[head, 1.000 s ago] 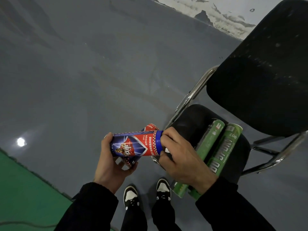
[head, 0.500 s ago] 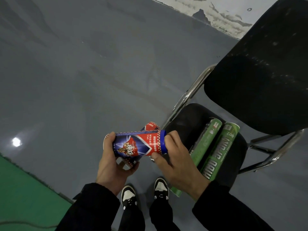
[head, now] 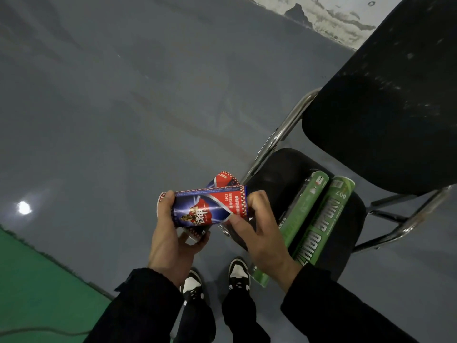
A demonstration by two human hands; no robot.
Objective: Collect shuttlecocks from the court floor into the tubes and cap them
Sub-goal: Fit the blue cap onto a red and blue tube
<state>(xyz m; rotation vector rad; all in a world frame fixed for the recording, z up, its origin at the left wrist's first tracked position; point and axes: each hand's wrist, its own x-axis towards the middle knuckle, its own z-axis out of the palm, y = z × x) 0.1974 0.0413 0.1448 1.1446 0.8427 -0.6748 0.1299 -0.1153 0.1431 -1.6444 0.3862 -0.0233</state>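
A short red-and-blue shuttlecock tube (head: 207, 206) lies sideways in front of me, gripped by my left hand (head: 170, 243) at its left end. A second tube of the same kind (head: 223, 178) sits behind it in that same hand, tilted up to the right. My right hand (head: 262, 233) is at the front tube's right end, thumb on its side and fingers curled over the end. No blue cap shows there. Two long green tubes (head: 304, 209) (head: 326, 219) lie side by side on the black chair seat (head: 277, 174). No loose shuttlecock is visible.
The chair's black backrest (head: 395, 107) and metal frame (head: 279, 137) fill the right side. Grey floor (head: 123, 95) spreads ahead and to the left, with green court surface (head: 37, 280) at the lower left. My shoes (head: 238, 271) stand just left of the chair.
The blue cap band at the front tube's right end was visible earlier and is now out of sight under my right hand's fingers. The tube has turned slightly.
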